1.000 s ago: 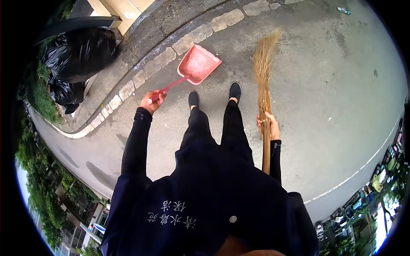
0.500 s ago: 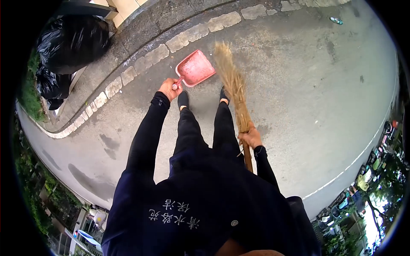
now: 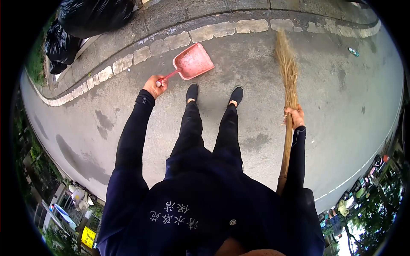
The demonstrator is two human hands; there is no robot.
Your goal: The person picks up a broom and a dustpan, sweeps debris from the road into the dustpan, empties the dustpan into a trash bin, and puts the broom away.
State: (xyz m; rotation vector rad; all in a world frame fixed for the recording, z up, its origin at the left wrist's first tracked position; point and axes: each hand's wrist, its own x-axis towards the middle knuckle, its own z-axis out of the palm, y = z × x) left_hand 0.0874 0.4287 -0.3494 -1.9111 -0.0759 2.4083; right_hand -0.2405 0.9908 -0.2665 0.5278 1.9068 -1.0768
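Note:
A pink dustpan (image 3: 194,62) lies ahead of my feet, its wide edge facing right. My left hand (image 3: 155,86) is closed round the end of its thin handle. On the right, my right hand (image 3: 295,116) grips a straw broom (image 3: 287,70) where the bristles meet the wooden stick. The bristles point forward, away from me, and their blurred tips reach near the pale kerb stones. A wide gap of pavement separates broom and dustpan. Whatever the dustpan holds is too small to make out.
Black rubbish bags (image 3: 96,17) stand on the raised pavement at the upper left. A curved row of pale stones (image 3: 213,30) runs along its edge. A small greenish piece of litter (image 3: 353,51) lies at the upper right. Parked vehicles (image 3: 363,190) line the lower right.
The broom first swung left toward the dustpan, then back out to the right. My left hand came close to my left foot and has moved outward again, with the dustpan handle still held.

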